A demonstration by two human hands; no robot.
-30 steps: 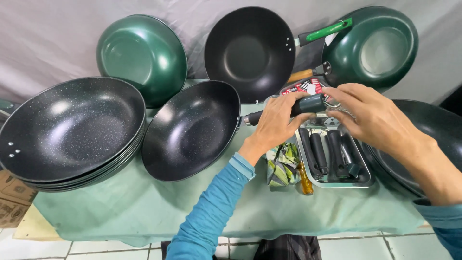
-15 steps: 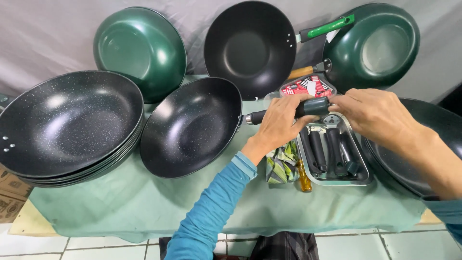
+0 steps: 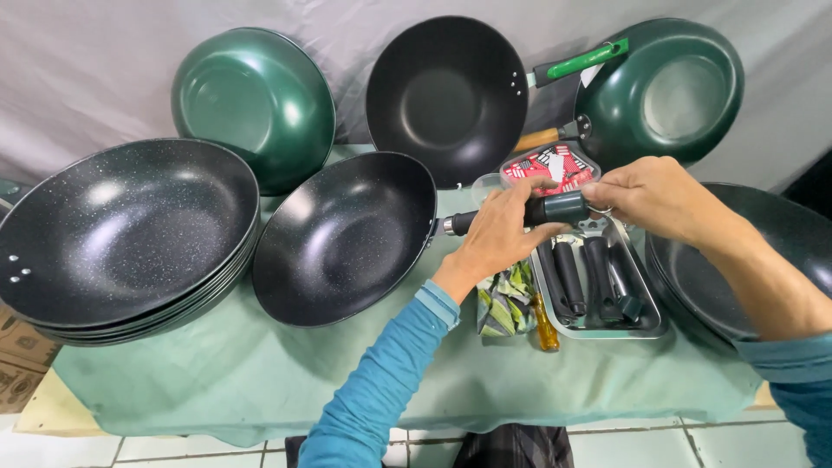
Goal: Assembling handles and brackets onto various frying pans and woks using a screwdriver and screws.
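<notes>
Hands: both meet at the handle of the nearest wok, above a metal tray.
Left hand: fingers wrapped around the dark handle near its middle, closed on it; teal sleeve runs down to the lower edge.
Right hand: fingertips pinched together at the handle's outer end, where a small metal ring shows; whether they grip the ring or the handle tip, I cannot tell.
Wok: black inside, tilted on the green cloth, its rim just beside a stack of speckled woks on the left.
Tray: holds several loose black handles, lying lengthwise.
Beside tray: a green patterned packet and a screwdriver with an amber grip, between tray and left wrist.
Behind tray: a red and white pack, partly hidden by the hands.
Back row: a green wok, a black wok with a green handle, and another green wok, all propped against the grey backdrop.
Right edge: a dark wok under the right forearm.
</notes>
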